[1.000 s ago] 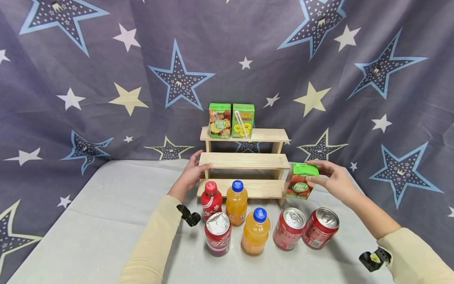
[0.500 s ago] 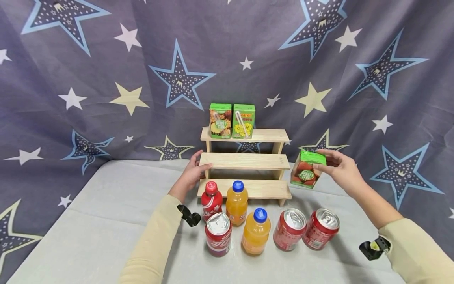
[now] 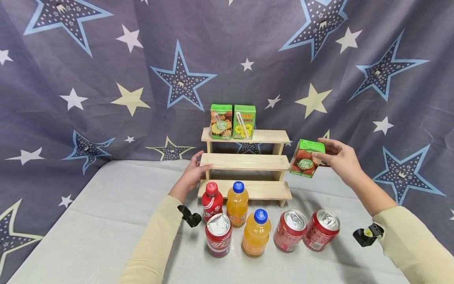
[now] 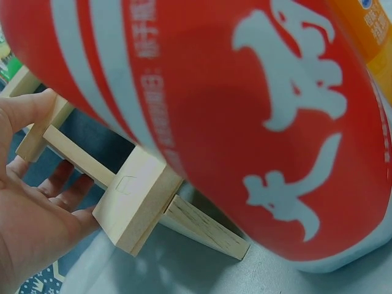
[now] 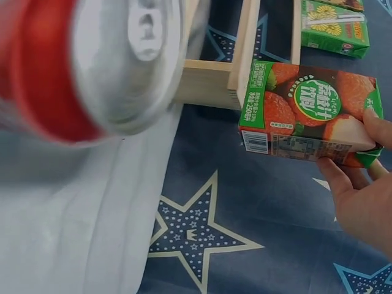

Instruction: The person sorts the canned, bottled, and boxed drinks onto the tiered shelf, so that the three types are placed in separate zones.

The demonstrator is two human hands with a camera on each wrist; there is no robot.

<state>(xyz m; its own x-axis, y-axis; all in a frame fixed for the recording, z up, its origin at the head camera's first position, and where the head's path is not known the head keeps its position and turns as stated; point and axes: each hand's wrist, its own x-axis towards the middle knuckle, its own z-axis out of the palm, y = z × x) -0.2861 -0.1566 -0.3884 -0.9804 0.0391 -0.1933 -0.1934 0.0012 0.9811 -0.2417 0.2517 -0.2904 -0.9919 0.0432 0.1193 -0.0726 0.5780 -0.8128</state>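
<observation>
My right hand (image 3: 342, 158) pinches a green juice box (image 3: 306, 161) with strawberry-like fruit pictures, thumb on the front. The box is in the air, slightly tilted, just right of the wooden three-step display rack (image 3: 244, 161). In the right wrist view the juice box (image 5: 312, 101) is held by its top end. My left hand (image 3: 193, 172) holds the rack's left end at the middle step. In the left wrist view its thumb lies on a board and the fingers reach behind the frame (image 4: 79, 156). Two more juice boxes, one brown-fronted (image 3: 221, 122) and one with yellow flowers (image 3: 244, 123), stand on the top step.
Before the rack stand a red bottle (image 3: 212, 203), two orange-drink bottles (image 3: 237, 205) (image 3: 256, 234) with blue caps, and three red cans (image 3: 218, 236) (image 3: 289, 232) (image 3: 322, 230). A star-patterned curtain (image 3: 142, 79) hangs behind the pale tabletop (image 3: 88, 228).
My right hand has lifted the juice box from beside the bottom step up to about the middle step's height. The left hand stays on the rack.
</observation>
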